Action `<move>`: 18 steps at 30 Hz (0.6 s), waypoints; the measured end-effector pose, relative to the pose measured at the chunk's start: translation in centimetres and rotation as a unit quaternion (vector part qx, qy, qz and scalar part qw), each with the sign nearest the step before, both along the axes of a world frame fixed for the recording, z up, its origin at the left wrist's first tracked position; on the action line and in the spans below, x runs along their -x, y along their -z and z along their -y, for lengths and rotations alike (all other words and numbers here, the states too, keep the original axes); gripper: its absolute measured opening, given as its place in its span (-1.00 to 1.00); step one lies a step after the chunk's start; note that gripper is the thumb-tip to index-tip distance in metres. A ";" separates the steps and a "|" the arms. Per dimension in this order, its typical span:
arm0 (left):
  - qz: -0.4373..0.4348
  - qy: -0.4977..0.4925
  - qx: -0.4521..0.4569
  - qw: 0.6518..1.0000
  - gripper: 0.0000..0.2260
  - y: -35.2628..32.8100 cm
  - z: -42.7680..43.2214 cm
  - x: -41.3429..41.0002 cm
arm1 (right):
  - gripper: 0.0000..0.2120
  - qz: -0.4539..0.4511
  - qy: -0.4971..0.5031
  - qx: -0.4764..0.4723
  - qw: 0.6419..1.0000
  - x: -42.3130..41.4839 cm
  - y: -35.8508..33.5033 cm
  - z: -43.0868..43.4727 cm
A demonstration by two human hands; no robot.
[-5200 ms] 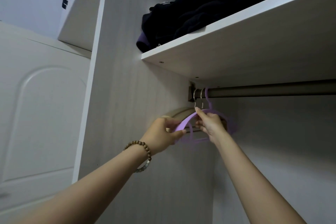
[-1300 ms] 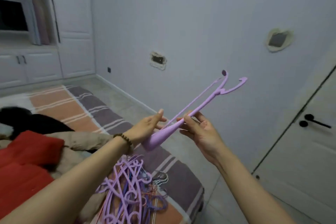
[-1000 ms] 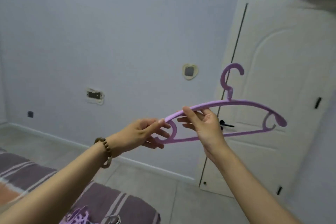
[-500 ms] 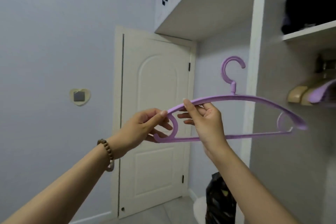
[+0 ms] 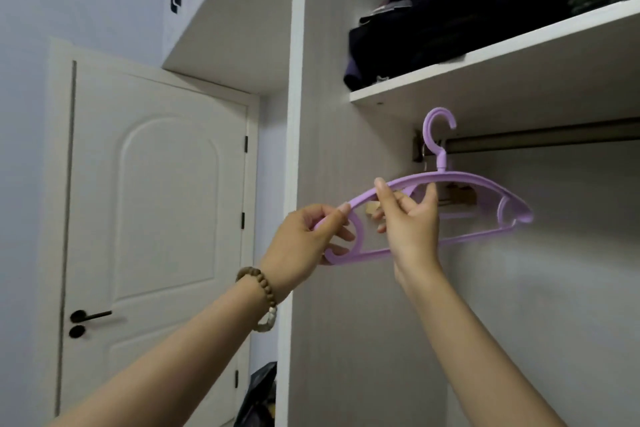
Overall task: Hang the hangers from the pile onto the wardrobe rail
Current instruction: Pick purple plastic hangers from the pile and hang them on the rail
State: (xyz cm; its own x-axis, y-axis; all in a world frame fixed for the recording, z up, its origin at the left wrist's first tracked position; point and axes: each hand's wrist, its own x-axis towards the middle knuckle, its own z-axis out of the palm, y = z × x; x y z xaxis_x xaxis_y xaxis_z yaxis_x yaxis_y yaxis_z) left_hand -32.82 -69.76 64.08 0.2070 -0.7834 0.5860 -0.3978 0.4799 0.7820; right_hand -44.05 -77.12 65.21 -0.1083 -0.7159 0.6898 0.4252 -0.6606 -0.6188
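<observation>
Now looking higher and further right than half a second ago, taking in much more of the wardrobe (image 5: 325, 80) than its edge and leaving the door (image 5: 156, 184) off to the left. Seeing the shelf (image 5: 485, 55) from below, loaded with dark clothes (image 5: 433, 21), and the rail (image 5: 540, 139) running just beneath it.

Bringing the purple hanger (image 5: 460, 178) from open air to right in front of the rail's left end, setting its hook (image 5: 438, 114) across the rail in view; not possible to tell whether touching or apart. Partly covering a wooden hanger (image 5: 459, 191) hanging behind.

Keeping both grips as before. Pinching the hanger's left end with the left hand (image 5: 304, 239), thumb and forefinger curled onto the upper arm. Clasping that arm further along with the right hand (image 5: 408, 229), thumb and fingers closed over it, just left of the hook's stem. Holding the hanger nearly level, reaching mostly out to the right of both grips, with the hook rising above and right of the right grip. Wearing a beaded bracelet (image 5: 258, 284) at the left wrist.
</observation>
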 end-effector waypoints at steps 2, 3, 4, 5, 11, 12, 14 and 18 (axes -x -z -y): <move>0.007 0.003 0.008 1.000 -0.69 -0.1 2.6 2.0 | -0.17 -0.016 0.013 -0.003 1.000 1.8 -0.2 2.6; 0.009 0.007 0.010 1.000 -0.69 -0.3 3.8 2.8 | -0.18 -0.025 0.021 -0.002 0.999 2.7 -0.4 3.8; 0.011 0.013 0.012 1.000 -0.69 -0.5 5.0 3.6 | -0.18 -0.032 0.028 -0.003 0.999 3.5 -0.5 4.9; 0.012 0.021 0.013 1.000 -0.70 -0.7 6.1 4.4 | -0.19 -0.036 0.032 -0.007 0.999 4.3 -0.8 6.0; 0.068 0.051 0.018 0.996 -0.75 -2.1 11.7 8.1 | -0.26 -0.051 0.034 -0.039 0.997 8.0 -2.6 12.9; 0.091 0.048 0.023 0.994 -0.77 -2.4 12.4 8.3 | -0.26 -0.055 0.035 -0.041 0.997 8.4 -2.9 13.9; 0.123 0.041 0.023 0.991 -0.80 -3.0 13.6 8.4 | -0.26 -0.058 0.035 -0.050 0.996 9.0 -3.6 15.9; 0.129 0.044 -0.016 0.991 -0.79 -3.8 15.8 8.2 | -0.28 -0.072 0.043 -0.069 0.994 9.5 -4.9 19.3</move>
